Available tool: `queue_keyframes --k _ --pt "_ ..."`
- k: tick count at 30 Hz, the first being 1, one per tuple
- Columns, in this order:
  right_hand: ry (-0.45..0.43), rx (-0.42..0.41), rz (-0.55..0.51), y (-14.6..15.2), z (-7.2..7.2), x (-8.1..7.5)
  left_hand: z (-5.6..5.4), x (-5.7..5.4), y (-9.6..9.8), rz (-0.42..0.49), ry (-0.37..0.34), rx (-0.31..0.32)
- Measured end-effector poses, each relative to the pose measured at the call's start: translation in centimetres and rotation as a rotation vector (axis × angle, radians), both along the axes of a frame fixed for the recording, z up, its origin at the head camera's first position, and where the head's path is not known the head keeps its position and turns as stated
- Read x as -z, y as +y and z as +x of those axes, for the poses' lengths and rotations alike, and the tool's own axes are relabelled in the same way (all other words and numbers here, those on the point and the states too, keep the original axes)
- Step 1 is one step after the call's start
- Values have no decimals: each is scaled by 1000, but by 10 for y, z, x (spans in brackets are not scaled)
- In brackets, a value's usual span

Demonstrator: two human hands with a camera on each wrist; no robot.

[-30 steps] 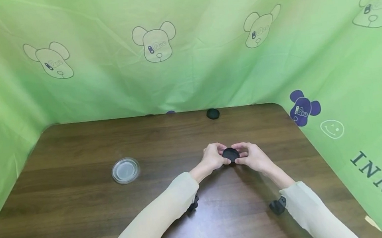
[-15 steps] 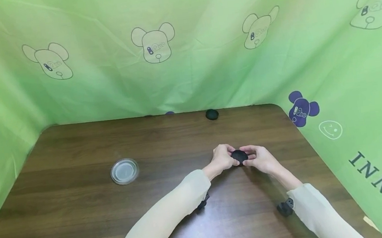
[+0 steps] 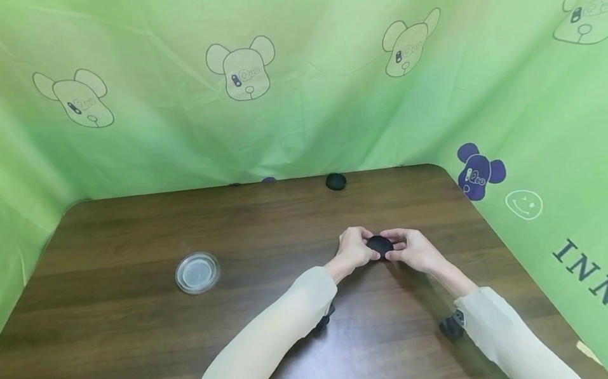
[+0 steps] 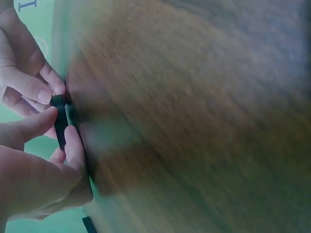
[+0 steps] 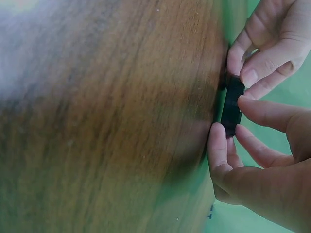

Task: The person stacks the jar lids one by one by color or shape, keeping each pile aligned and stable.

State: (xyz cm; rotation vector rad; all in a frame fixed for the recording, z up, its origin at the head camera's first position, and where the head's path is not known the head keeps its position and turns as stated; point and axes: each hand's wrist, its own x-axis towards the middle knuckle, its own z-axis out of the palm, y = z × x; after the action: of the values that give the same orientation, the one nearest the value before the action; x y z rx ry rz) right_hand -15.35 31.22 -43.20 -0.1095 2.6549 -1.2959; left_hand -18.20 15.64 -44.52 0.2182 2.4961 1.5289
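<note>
Between my two hands is a small black round disc, like a lid or cap [image 3: 380,247]. My left hand [image 3: 353,249] pinches its left edge between thumb and fingers. On the opposite edge, the thumb and fingers of my right hand [image 3: 417,252] grip it too. Both wrist views show the disc edge-on, as a thin black band [image 4: 59,121] held close over the table; whether it touches the wood I cannot tell. A second black round piece [image 3: 335,181] lies by the table's far edge. To the left sits a clear round dish or lid [image 3: 197,272].
The brown wooden table [image 3: 129,353] runs back to a green printed curtain [image 3: 177,142], which also closes in both sides. A dark wrist mount [image 3: 452,325] hangs under the right sleeve, and another [image 3: 324,320] under the left. Something pale [image 3: 589,352] shows at the right table edge.
Both hands have shifted a little to the right together with the black disc, then stayed nearly still. Its raised rim showed earlier; its face looks flatter now. The other pieces stay where they were.
</note>
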Motion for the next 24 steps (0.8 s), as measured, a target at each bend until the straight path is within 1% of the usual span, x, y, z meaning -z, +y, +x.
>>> queue_keyframes --k 5,12,15,18,24 --pt "-3 0 16 -1 -4 0 -2 -1 1 -17 0 -4" --pt "10 -5 2 0 -8 1 -4 -2 2 -42 20 -3" --pt "11 -9 -7 0 -8 2 -5 -1 2 -47 14 0" --pt "11 -11 -16 0 -8 3 -6 0 2 -61 18 8" --pt "23 -6 -21 1 -9 8 -7 0 0 -82 41 46"
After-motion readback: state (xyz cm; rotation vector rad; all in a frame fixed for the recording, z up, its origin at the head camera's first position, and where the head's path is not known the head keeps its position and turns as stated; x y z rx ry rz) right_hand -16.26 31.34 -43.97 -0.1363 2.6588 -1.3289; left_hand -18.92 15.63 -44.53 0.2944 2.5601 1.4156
